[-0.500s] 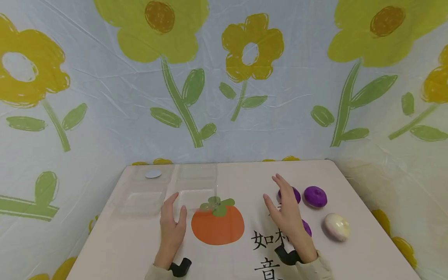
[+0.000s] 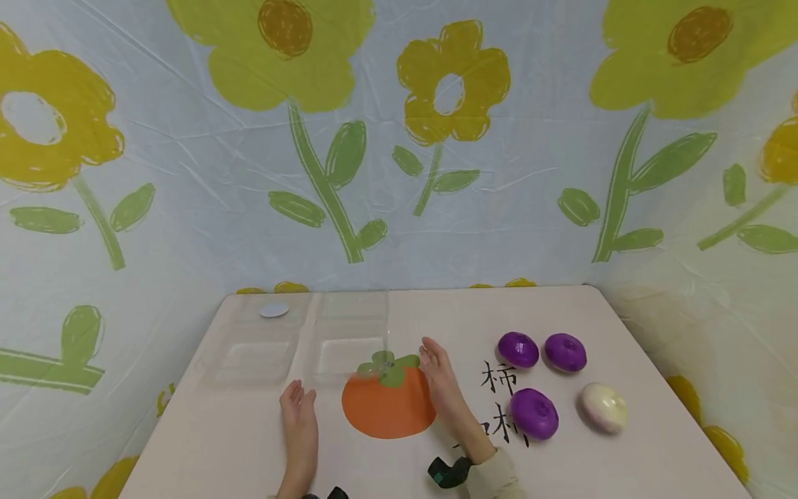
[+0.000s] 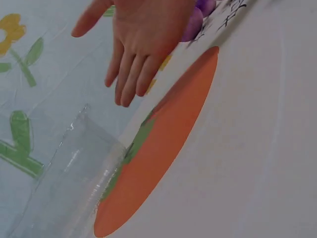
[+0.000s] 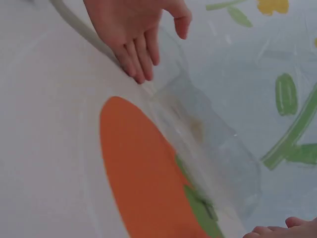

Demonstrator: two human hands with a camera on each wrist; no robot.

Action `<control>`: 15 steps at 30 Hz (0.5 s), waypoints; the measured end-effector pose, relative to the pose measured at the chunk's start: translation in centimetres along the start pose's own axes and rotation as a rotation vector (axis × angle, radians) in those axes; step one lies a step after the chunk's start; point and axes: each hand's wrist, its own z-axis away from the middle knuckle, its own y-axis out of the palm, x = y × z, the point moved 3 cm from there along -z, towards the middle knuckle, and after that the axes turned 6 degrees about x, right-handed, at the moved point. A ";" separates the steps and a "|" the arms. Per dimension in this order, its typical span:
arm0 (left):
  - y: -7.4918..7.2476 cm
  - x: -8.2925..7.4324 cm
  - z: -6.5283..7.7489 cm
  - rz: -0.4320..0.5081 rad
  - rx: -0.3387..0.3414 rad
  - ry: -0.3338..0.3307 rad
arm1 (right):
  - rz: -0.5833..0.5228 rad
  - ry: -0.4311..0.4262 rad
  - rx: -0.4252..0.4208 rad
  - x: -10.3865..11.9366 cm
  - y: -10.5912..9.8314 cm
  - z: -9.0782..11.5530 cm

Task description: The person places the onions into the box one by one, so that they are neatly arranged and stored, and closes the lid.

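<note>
Both hands hover over the table with fingers loosely extended, holding nothing. My left hand (image 2: 300, 433) is just in front of the clear plastic boxes, its palm facing inward. The right hand (image 2: 444, 381) is over the right side of the printed orange persimmon (image 2: 383, 407). Two clear plastic boxes stand side by side at the back left: the left box (image 2: 252, 357) and the right box (image 2: 349, 353). In the left wrist view the right hand (image 3: 148, 34) shows its palm; in the right wrist view the left hand (image 4: 133, 34) does.
Right of the hands lie three shiny purple onions: one at the back (image 2: 518, 349), another beside it (image 2: 565, 353), a third nearer (image 2: 535, 414). A whitish onion (image 2: 603, 407) sits furthest right. A white oval (image 2: 273, 310) shows at the left box's back. Flowered cloth (image 2: 486, 229) surrounds the table.
My right hand has moved left, away from the purple onions, which now show fully. The left hand has drawn back slightly toward the near edge.
</note>
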 end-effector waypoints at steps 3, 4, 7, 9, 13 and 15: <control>0.2 0.6 -0.5 0.106 0.092 -0.047 | -0.094 0.100 0.075 -2.8 1.4 -0.6; 0.3 0.7 -0.7 0.151 0.111 -0.056 | -0.114 0.110 0.088 -3.5 1.7 -0.7; 0.6 1.1 -1.4 0.281 0.157 -0.068 | -0.176 0.118 0.102 -4.9 2.6 -1.1; 0.8 1.2 -1.9 0.333 0.183 -0.083 | -0.205 0.122 0.099 -5.3 3.0 -1.3; 1.1 1.4 -2.8 0.253 0.221 -0.097 | -0.230 0.132 0.088 -5.5 3.6 -1.9; 1.2 1.4 -3.3 0.211 0.240 -0.098 | -0.213 0.142 0.093 -5.7 3.8 -2.2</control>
